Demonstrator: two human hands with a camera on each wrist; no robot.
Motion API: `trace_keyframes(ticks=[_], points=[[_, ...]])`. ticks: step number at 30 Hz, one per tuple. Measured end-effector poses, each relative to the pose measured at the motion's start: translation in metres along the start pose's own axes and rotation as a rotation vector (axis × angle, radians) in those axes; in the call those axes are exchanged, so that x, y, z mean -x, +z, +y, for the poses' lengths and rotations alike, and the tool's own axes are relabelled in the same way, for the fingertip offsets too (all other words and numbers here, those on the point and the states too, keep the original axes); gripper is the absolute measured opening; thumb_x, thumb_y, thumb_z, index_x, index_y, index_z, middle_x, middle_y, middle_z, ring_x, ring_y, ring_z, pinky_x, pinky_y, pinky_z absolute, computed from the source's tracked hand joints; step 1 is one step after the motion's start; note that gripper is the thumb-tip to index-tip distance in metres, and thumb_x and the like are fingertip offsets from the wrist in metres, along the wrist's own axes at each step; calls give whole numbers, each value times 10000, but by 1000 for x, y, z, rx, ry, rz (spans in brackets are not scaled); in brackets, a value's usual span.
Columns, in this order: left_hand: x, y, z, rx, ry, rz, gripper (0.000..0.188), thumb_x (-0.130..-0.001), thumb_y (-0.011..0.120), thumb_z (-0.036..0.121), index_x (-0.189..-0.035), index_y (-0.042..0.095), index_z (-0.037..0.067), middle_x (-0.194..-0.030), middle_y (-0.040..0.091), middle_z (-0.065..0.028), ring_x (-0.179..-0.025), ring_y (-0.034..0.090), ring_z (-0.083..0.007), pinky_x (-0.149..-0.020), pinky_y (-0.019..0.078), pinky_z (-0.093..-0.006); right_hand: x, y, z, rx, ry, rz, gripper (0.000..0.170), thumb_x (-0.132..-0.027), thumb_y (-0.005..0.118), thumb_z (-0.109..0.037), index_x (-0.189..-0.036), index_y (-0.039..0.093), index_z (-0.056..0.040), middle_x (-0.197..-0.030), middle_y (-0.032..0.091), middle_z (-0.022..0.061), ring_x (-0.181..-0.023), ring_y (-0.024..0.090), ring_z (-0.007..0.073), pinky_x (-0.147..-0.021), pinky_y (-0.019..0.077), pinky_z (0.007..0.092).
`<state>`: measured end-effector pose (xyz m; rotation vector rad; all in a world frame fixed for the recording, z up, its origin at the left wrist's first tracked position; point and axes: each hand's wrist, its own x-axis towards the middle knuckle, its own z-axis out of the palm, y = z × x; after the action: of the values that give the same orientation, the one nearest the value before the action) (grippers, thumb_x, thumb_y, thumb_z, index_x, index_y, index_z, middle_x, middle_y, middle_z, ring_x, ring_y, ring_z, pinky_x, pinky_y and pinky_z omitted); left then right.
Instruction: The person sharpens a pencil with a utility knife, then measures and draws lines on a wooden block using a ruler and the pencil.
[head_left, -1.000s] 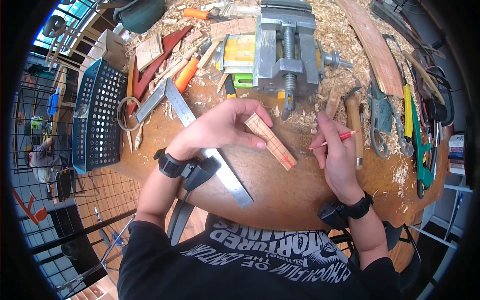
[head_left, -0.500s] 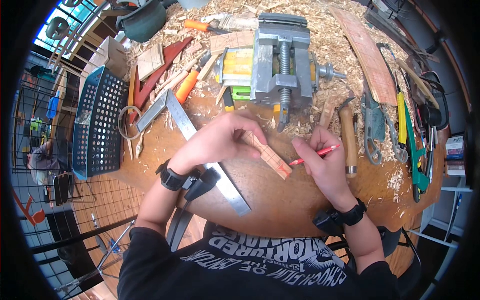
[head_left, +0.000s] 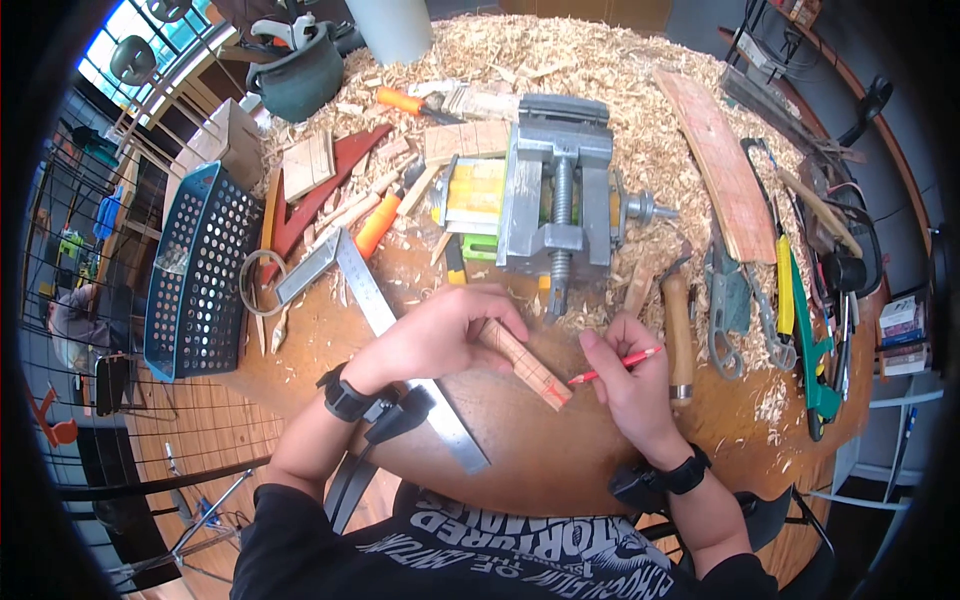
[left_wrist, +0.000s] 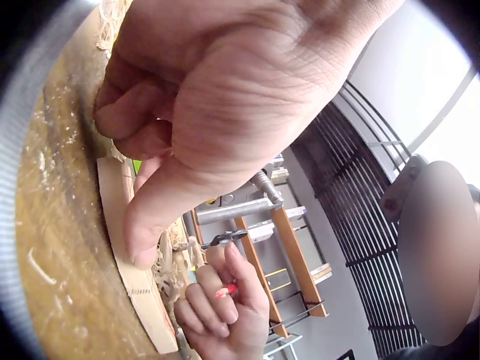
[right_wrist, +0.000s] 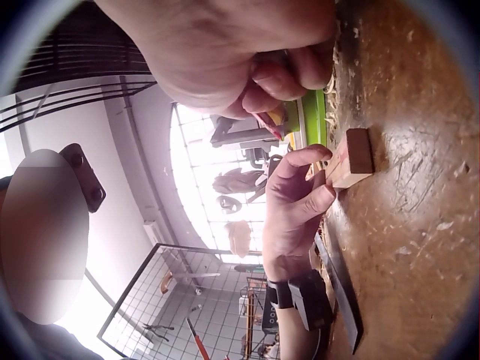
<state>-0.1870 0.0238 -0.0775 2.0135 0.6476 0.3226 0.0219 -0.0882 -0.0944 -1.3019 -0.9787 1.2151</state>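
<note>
Steadily, a person's left hand [head_left: 455,325] pinches a small wooden block [head_left: 545,381] between thumb and fingers at a table [head_left: 540,455], while the right hand [head_left: 635,395] grips a red pencil [head_left: 643,357], fingers curled round its shaft. The block lies in front of the person, its red-marked end pointing toward 5 o'clock. One second earlier the pencil was well apart from the wood; now its tip sits just beside the red marks, though whether it touches is hard to tell from this angle. The head view has also shifted, and the metal vise [head_left: 563,190], at about 12 o'clock from the block, appears lower than before. A steel square [head_left: 368,290] runs beneath the left wrist at 9 o'clock; a wooden-handled tool [head_left: 678,325] lies at nearly 3, close to the right hand. Wood shavings [head_left: 640,130] cover the table's far side, with a curved plank [head_left: 715,165] between 1 and 2.
</note>
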Motion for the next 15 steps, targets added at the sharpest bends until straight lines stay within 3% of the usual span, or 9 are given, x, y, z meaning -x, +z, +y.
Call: trace_keyframes(ticks=[5, 11, 13, 15], points=[[1, -1, 8, 39, -47, -8, 293, -711, 811, 92, -972, 677, 76, -818, 548, 6, -573, 368, -92, -523, 322, -251, 0, 3, -8, -119, 52, 31, 272, -961, 573, -194, -747, 439, -91, -569, 459, -44, -463, 386, 16, -422, 274, 195], [6, -6, 19, 202, 27, -8, 180, -755, 784, 78, -909, 698, 43, -842, 589, -7, -539, 324, -62, -493, 277, -237, -3, -1, -7, -119, 35, 92, 271, -982, 536, -226, -766, 445, -91, -565, 463, -34, -467, 393, 20, -423, 277, 194], [12, -15, 28, 212, 72, -37, 147, -758, 777, 78, -880, 706, 38, -857, 611, -30, -512, 362, -75, -492, 316, -250, -2, 0, -6, -132, 33, 110, 267, -984, 533, -232, -774, 451, -89, -566, 464, -31, -472, 397, 22, -427, 279, 194], [26, -23, 44, 190, 329, 131, 141, -756, 774, 130, -846, 708, 43, -848, 621, -49, -491, 417, -115, -530, 388, -294, -3, -2, -2, -127, 38, 78, 255, -985, 531, -236, -789, 466, -87, -570, 466, -31, -487, 406, 21, -436, 286, 195]])
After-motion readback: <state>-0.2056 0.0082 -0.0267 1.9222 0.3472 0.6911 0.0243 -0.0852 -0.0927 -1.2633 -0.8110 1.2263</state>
